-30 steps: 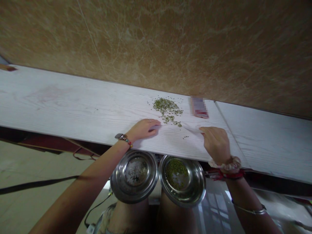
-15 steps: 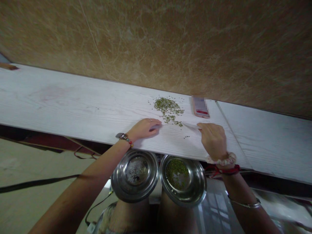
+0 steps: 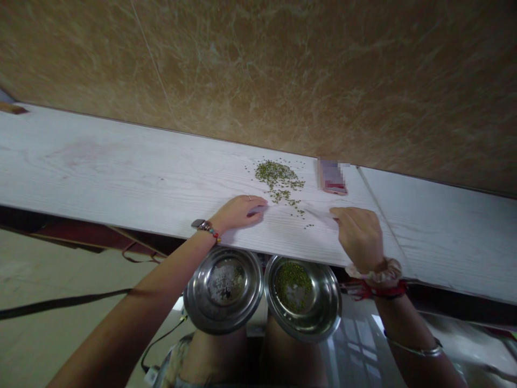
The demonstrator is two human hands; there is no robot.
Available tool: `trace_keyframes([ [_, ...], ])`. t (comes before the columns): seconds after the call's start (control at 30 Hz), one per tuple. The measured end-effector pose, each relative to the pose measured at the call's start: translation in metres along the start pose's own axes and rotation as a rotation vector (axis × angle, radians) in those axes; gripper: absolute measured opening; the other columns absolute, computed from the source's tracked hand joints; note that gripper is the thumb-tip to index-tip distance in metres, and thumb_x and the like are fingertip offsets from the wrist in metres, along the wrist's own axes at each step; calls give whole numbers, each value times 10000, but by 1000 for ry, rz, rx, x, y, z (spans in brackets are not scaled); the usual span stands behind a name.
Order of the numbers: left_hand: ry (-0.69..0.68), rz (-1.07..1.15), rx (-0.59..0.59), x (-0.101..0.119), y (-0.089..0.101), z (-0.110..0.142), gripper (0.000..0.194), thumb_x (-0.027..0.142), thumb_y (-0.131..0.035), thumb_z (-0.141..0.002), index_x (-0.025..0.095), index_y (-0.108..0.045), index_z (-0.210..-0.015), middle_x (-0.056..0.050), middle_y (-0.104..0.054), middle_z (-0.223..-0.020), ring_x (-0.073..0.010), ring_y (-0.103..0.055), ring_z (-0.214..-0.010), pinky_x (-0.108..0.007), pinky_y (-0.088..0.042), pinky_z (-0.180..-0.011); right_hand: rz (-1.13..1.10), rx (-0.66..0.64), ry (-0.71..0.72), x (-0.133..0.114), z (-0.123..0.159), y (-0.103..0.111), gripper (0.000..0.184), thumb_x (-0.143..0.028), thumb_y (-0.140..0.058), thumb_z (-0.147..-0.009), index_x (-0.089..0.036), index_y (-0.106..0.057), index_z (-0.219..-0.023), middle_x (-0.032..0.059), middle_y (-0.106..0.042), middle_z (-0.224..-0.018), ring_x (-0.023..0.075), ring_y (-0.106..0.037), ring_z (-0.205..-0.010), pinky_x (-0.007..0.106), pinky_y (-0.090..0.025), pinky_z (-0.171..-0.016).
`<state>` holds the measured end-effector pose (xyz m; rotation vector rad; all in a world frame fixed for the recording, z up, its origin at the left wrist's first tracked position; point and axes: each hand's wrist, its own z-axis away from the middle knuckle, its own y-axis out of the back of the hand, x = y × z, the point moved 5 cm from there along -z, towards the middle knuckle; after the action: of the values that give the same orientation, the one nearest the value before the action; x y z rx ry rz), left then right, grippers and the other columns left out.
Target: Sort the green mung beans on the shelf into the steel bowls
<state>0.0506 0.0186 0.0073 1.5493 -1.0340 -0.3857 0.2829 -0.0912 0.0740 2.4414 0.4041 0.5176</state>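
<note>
Small green beans (image 3: 277,172) lie in a loose pile on the white wood-grain board (image 3: 194,172), with a thin trail running toward me. My left hand (image 3: 241,211) rests on the board just left of the trail, fingers extended and thumb apart, with nothing visible in it. To the right of the trail, my right hand (image 3: 358,231) is closed, palm down, pinching a thin whitish sheet-like piece (image 3: 319,215). Its tip points at the near end of the trail, and its exact kind is unclear. A few beans lie apart, near that tip.
Two metal bowls sit on my lap below the board's edge: the left bowl (image 3: 191,310) contains whitish bits, the right bowl (image 3: 329,318) green beans. A phone (image 3: 332,177) lies right of the pile. A brown marbled wall (image 3: 258,70) rises behind the board.
My right hand has moved slightly right and toward me with the thin piece. Some beans at the trail's near end have spread toward me. My left hand stays almost in place.
</note>
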Motion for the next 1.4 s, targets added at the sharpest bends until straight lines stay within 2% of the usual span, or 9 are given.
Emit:
trace_keyframes([
  [0.23, -2, 22, -5, 0, 0, 1, 319, 249, -519, -875, 180, -624, -1169, -74, -671, -1252, -208, -632, -1129, -365, -477, -1006, -56, -70, 22, -5, 4, -2, 264, -37, -466, -870, -207, -651, -951, 30, -735, -832, 164, -649, -815, 324, -409, -793],
  [0.47, 14, 17, -21, -2, -2, 0, 327, 268, -506, -888, 176, -612, -1184, -81, -666, -1258, -211, -622, -1141, -370, -464, -1020, -118, -88, 68, -9, 10, 17, 303, -16, -447, -856, -208, -655, -964, 28, -743, -856, 160, -660, -831, 327, -415, -781],
  [0.63, 18, 12, -17, -2, -2, 1, 334, 274, -507, -886, 175, -610, -1188, -84, -666, -1256, -215, -623, -1142, -369, -470, -1014, -118, -29, 64, -6, 6, 26, 277, -3, -474, -845, -189, -646, -958, 32, -741, -833, 162, -665, -813, 314, -437, -770],
  [1.17, 8, 21, -4, -2, -3, 0, 320, 268, -517, -879, 194, -613, -1176, -70, -669, -1255, -208, -629, -1129, -371, -471, -1010, -131, -114, -5, 6, 24, 18, 287, -56, -475, -871, -197, -693, -997, 47, -742, -849, 182, -669, -818, 340, -469, -772],
  [1.4, 12, 20, -16, -1, -2, 0, 322, 267, -508, -882, 175, -617, -1170, -89, -670, -1251, -220, -629, -1132, -376, -474, -1010, -99, -57, -12, 7, 19, 19, 264, -59, -490, -873, -194, -687, -986, 43, -741, -832, 182, -667, -797, 333, -468, -758],
])
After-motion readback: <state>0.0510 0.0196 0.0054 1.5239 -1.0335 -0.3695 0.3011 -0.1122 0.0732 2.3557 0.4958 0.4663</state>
